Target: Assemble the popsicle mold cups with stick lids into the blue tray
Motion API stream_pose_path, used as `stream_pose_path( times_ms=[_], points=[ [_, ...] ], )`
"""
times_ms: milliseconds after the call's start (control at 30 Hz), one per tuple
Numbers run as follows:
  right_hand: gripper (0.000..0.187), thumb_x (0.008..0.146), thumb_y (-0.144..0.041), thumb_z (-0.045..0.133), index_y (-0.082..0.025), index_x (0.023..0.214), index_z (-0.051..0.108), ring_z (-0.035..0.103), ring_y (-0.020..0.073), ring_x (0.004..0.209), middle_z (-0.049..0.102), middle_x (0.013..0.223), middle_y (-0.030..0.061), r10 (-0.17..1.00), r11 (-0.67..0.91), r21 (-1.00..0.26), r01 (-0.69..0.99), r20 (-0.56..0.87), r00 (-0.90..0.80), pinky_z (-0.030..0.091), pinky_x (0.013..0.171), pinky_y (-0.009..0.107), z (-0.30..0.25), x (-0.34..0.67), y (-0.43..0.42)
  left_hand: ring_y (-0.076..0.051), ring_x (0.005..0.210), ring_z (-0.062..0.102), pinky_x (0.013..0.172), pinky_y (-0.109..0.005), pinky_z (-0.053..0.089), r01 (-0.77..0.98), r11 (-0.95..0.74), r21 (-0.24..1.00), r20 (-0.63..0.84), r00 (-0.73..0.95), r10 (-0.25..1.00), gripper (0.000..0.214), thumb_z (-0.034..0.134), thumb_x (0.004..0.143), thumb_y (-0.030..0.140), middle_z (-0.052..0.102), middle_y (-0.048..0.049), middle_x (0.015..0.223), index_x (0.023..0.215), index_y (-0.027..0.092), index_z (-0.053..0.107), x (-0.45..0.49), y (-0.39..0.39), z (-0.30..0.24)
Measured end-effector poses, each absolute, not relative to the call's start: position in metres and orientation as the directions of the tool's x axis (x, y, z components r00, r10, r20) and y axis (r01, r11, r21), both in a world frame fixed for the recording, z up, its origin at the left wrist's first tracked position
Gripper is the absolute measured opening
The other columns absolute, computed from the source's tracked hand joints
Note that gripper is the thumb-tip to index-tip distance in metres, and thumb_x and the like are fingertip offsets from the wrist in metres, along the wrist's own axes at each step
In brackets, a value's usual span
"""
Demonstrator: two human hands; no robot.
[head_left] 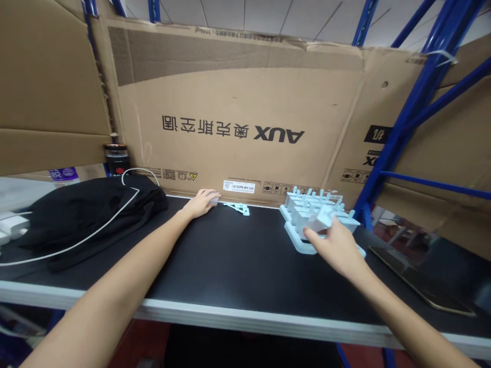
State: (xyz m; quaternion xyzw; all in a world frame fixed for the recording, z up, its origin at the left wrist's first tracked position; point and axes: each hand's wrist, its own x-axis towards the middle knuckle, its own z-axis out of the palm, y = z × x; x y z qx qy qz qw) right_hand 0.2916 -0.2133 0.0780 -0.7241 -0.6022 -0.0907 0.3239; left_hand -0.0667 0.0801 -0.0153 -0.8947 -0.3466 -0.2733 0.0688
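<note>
On the right of the black tabletop stands a light blue ice-pop mold set (297, 212), several stick handles pointing up from its cups and a frame-like base beneath. My right hand (339, 248) is at its near side, thumb and fingers closed around a pale blue ice-pop mold (322, 219). At the table's back edge, my left hand (200, 202) is curled over a small pale translucent piece (215, 201), mostly hidden by the fingers. Just right of that hand lie several loose light blue ice-pop sticks (240, 208), close to the cardboard.
A large cardboard panel (230, 97) stands along the back. Black cloth (111, 214) with a white cable (103, 232) across it lies at left, near a dark bottle (117, 159). Blue shelf posts (406, 110) and a flat dark-screened device (418, 281) are at right.
</note>
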Motion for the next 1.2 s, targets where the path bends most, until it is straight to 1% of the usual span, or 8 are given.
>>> stream_pose_path(
  times_ms=[167,333,467,633,800,1033,1133,1200],
  points=[
    [0.020,0.083,-0.036,0.043,-0.020,0.093,0.053,0.062,0.0217,0.074,0.068,0.083,0.0082,0.934,0.140,-0.220,0.965,0.353,-0.055,0.042,0.065,0.030,0.097,0.242,-0.192,-0.028,0.134,0.036,0.112,-0.047,0.035,0.689,-0.721,0.080,0.527,0.585,0.617,0.046,0.049,0.092,0.030,0.045,-0.0071,0.146,0.138,0.030,0.048,-0.065,0.077,-0.016],
    [0.052,0.082,-0.035,0.053,-0.010,0.128,0.047,0.065,0.0344,0.100,0.068,0.109,0.0219,0.990,0.092,0.084,0.992,0.097,-0.100,0.046,0.077,0.040,0.097,0.206,-0.109,-0.027,0.134,0.037,0.114,-0.046,0.033,0.700,-0.709,0.080,0.507,0.584,0.634,0.047,0.048,0.093,0.033,0.046,-0.0051,0.146,0.139,0.030,0.047,-0.064,0.069,-0.012],
    [0.079,0.080,-0.042,0.060,-0.008,0.146,0.033,0.058,0.0355,0.119,0.061,0.128,0.0245,0.996,0.087,0.221,0.971,0.013,-0.092,0.045,0.092,0.044,0.104,0.187,-0.056,-0.027,0.136,0.036,0.114,-0.046,0.034,0.722,-0.686,0.087,0.496,0.566,0.658,0.049,0.047,0.094,0.034,0.042,-0.0036,0.149,0.142,0.032,0.043,-0.065,0.065,-0.010],
    [0.069,0.084,-0.054,0.052,-0.010,0.138,0.049,0.060,0.0361,0.117,0.064,0.123,0.0224,0.993,0.097,0.267,0.959,0.033,-0.109,0.045,0.094,0.047,0.121,0.177,-0.042,-0.028,0.135,0.036,0.113,-0.047,0.034,0.712,-0.694,0.110,0.486,0.570,0.662,0.050,0.048,0.093,0.034,0.042,-0.0038,0.150,0.143,0.033,0.043,-0.065,0.068,-0.010],
    [0.062,0.081,-0.057,0.057,-0.012,0.123,0.064,0.061,0.0355,0.115,0.067,0.120,0.0209,0.988,0.111,0.339,0.934,0.060,-0.139,0.046,0.094,0.045,0.124,0.175,-0.043,-0.029,0.137,0.034,0.114,-0.048,0.032,0.707,-0.695,0.133,0.497,0.559,0.664,0.049,0.046,0.094,0.036,0.041,-0.0037,0.151,0.142,0.032,0.044,-0.065,0.067,-0.010],
    [0.073,0.078,-0.064,0.060,-0.009,0.127,0.061,0.060,0.0361,0.116,0.064,0.124,0.0234,0.996,0.058,0.283,0.957,0.043,-0.073,0.045,0.093,0.046,0.111,0.179,-0.042,-0.030,0.136,0.033,0.115,-0.048,0.031,0.691,-0.713,0.119,0.570,0.541,0.619,0.054,0.058,0.084,0.039,0.044,-0.0052,0.147,0.136,0.027,0.049,-0.067,0.054,-0.003],
    [0.067,0.081,-0.062,0.058,-0.009,0.122,0.063,0.062,0.0375,0.113,0.066,0.119,0.0241,0.981,0.153,0.254,0.955,0.081,-0.179,0.046,0.091,0.046,0.101,0.171,-0.053,-0.032,0.135,0.033,0.113,-0.049,0.034,0.695,-0.714,0.084,0.539,0.571,0.619,0.053,0.061,0.079,0.035,0.044,-0.0048,0.147,0.131,0.028,0.053,-0.068,0.052,-0.002],
    [0.066,0.081,-0.063,0.057,-0.011,0.122,0.060,0.063,0.0375,0.110,0.065,0.119,0.0228,0.930,0.322,0.209,0.923,0.115,-0.350,0.048,0.089,0.046,0.091,0.160,-0.063,-0.032,0.135,0.033,0.112,-0.050,0.034,0.698,-0.711,0.092,0.534,0.568,0.626,0.052,0.059,0.081,0.034,0.044,-0.0051,0.147,0.131,0.028,0.053,-0.069,0.053,-0.003]
  ],
)
